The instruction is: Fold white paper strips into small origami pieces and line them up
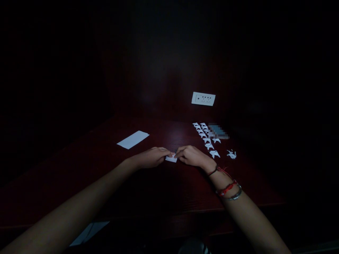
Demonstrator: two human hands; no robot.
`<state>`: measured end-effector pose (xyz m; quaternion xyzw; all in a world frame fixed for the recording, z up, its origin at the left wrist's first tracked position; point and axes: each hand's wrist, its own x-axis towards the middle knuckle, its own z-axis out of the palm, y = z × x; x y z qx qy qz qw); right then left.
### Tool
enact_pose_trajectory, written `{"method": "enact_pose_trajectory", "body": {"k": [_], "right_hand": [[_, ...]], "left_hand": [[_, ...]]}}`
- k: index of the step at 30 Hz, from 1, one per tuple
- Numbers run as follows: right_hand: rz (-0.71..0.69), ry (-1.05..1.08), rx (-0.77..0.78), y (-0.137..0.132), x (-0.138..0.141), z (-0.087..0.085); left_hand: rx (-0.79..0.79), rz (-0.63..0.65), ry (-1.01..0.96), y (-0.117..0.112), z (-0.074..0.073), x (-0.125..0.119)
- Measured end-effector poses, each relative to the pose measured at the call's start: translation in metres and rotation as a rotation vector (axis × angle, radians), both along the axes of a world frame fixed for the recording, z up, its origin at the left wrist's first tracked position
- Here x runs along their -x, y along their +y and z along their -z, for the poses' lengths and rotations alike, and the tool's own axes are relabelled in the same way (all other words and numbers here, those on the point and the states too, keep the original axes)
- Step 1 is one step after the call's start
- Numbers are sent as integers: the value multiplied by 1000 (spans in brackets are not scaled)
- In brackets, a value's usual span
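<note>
A small folded piece of white paper lies at the middle of the dark red table. My left hand grips its left side, fingers closed with the thumb on top. From the other side my right hand pinches the paper's right part, fingers bent and close together. Bracelets, some red and one silver, circle my right wrist. To the right, folded white paper pieces stand in rows. A flat stack of white paper strips rests beyond my left hand.
A small heap of white paper scraps sits right of the folded pieces. Behind them is a blurred-out flat rectangle. A white wall socket is at the back. Below the table's front edge, a pale sheet shows at lower left.
</note>
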<state>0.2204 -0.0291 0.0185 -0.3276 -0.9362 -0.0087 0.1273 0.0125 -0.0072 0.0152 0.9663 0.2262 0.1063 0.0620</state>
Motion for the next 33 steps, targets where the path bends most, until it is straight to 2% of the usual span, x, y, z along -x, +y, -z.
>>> {"method": "enact_pose_trajectory", "body": {"k": [6, 11, 17, 23, 33], "right_hand": [[-1, 7, 18, -3, -2, -2], [55, 58, 34, -7, -4, -3], [153, 184, 16, -1, -9, 0], [145, 215, 60, 5, -5, 8], [130, 284, 74, 5, -1, 8]], "left_hand": [[-10, -24, 17, -3, -2, 0], [0, -26, 13, -5, -5, 0], [-8, 18, 13, 0, 1, 2], [-12, 22, 19, 0, 0, 2], [-30, 56, 27, 1, 1, 2]]}}
